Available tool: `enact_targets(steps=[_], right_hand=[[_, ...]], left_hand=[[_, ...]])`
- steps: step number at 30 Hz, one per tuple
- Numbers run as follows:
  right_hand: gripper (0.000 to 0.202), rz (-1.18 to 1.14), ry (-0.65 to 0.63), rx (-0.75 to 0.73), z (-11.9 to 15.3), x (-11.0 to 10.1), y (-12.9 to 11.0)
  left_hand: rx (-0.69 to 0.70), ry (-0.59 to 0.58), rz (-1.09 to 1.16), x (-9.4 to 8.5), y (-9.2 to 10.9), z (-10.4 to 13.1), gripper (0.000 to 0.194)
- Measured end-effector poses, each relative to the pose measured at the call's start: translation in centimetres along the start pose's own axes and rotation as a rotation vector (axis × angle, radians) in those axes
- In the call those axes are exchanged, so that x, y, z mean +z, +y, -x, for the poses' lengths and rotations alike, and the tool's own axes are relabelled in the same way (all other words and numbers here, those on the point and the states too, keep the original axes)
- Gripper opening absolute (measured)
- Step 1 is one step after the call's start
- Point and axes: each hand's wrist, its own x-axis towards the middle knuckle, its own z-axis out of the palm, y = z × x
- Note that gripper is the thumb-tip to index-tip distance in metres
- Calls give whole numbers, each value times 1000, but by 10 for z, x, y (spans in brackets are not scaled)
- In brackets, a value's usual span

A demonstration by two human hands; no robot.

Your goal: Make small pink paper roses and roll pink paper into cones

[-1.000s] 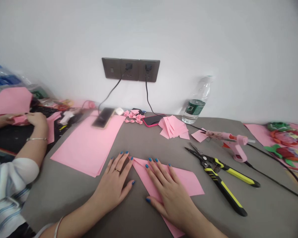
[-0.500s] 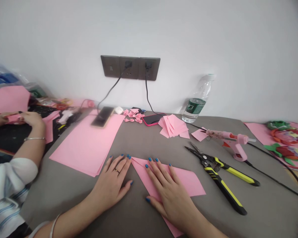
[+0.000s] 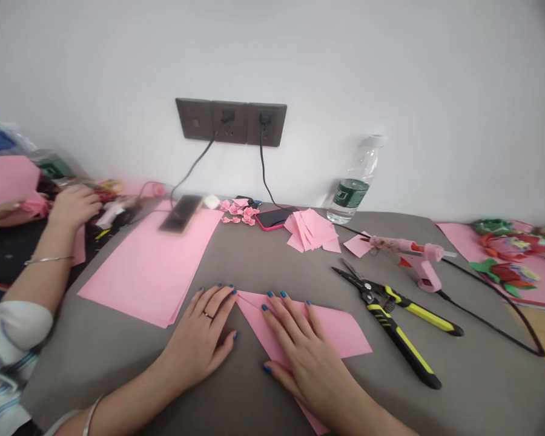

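Note:
A folded sheet of pink paper (image 3: 345,332) lies on the grey tabletop (image 3: 236,393). My right hand (image 3: 300,345) rests flat across it with the fingers apart, covering its middle. Beside the paper's pointed left corner, my left hand (image 3: 204,333) lies palm down on the table, fingers stretched forward and thumb out. Its index fingertip meets that corner; whether it presses on the paper I cannot tell. Left of this hand is a stack of larger pink sheets (image 3: 149,266). To the right of the folded paper lie yellow-and-black pliers (image 3: 386,315) with their jaws apart.
A pink glue gun (image 3: 420,260) with a trailing cord lies at right, near paper flowers (image 3: 508,245). Small pink squares (image 3: 311,230), two phones (image 3: 181,213) and a water bottle (image 3: 352,188) stand toward the wall. At left, a co-worker's hand (image 3: 75,203) reaches over scraps.
The view has shifted slightly, moving the table's things a little left. My hands keep their places on and beside the paper. The co-worker's right hand has left the other hand and reached toward the scraps.

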Motion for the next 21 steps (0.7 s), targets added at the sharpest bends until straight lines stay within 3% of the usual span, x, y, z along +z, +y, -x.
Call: enact_targets(steps=[12, 21], right_hand=[[60, -45, -2, 15, -2, -2, 0], [64, -102, -101, 60, -14, -15, -7]], left_hand=[[16, 28, -16, 5, 1, 1, 52], [15, 18, 1, 4, 1, 0, 51]])
